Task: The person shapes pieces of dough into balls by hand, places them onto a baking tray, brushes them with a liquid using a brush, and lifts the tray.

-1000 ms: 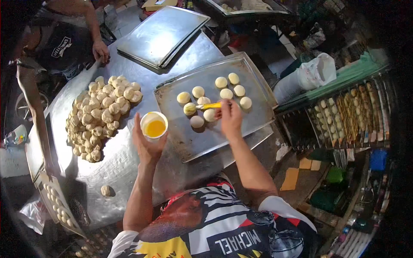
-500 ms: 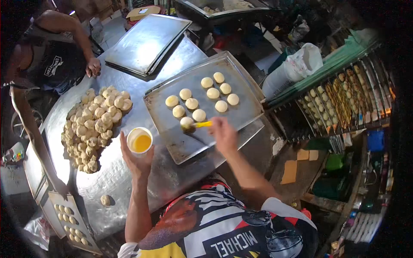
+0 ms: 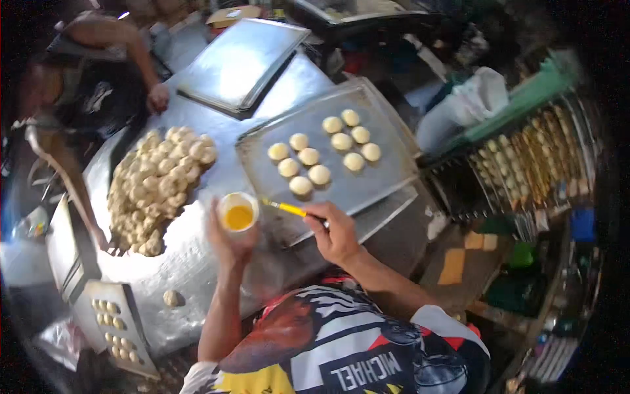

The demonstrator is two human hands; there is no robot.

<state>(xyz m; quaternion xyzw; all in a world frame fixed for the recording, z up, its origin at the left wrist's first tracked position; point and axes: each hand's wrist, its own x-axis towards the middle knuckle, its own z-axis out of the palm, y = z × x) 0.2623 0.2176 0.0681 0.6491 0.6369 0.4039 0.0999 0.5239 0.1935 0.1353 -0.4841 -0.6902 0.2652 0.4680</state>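
My left hand (image 3: pixel 230 243) is wrapped round a white cup (image 3: pixel 239 211) holding a yellow liquid that looks like egg wash. In my right hand (image 3: pixel 335 231) is a pastry brush (image 3: pixel 286 207) with a yellow handle; its head points left, close to the cup's rim. Beyond the brush lies a metal baking tray (image 3: pixel 380 187) with several round dough balls (image 3: pixel 319 175) in two groups. To the left of the cup, a big heap of dough pieces (image 3: pixel 157 180) rests on the metal table (image 3: pixel 197 282).
Stacked trays (image 3: pixel 243 62) lie at the table's back. A single dough ball (image 3: pixel 173 298) sits near the front, and another tray with dough balls (image 3: pixel 117 323) is at lower left. At right stands a rack of filled trays (image 3: pixel 525 157). A co-worker's hand (image 3: pixel 157 97) rests on the table's far left.
My right hand has drawn the brush back from a dough ball on the tray, down and left to the cup. The whole view has shifted slightly.
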